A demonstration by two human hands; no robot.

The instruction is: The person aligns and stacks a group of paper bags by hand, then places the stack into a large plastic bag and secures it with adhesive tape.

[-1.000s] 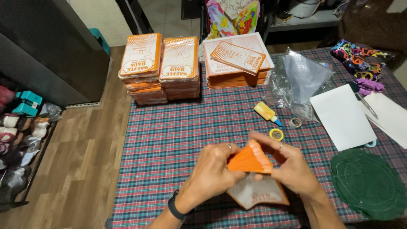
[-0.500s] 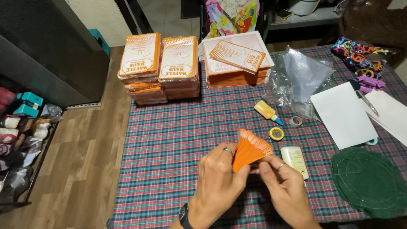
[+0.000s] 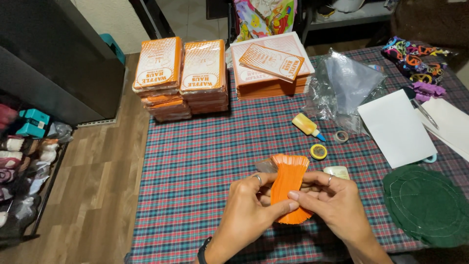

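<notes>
Both hands grip a fanned stack of orange paper sleeves [image 3: 289, 188] near the tablecloth's [image 3: 195, 156] front edge: left hand [image 3: 249, 208] pinching its left side, right hand [image 3: 337, 203] clamped on its right. Just beyond lie a yellow tape roll [image 3: 318, 151] and glue bottle [image 3: 305, 125]; something small, perhaps plastic, peeks out behind the stack

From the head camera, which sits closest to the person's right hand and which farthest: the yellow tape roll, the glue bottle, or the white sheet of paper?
Measured from the right hand:
1. Yellow tape roll, just above the hand on the plaid cloth.
2. Glue bottle, farther up, beyond the tape roll.
3. White sheet of paper, up and off to the right; only a little farther than the bottle, so these two are near a tie.
</notes>
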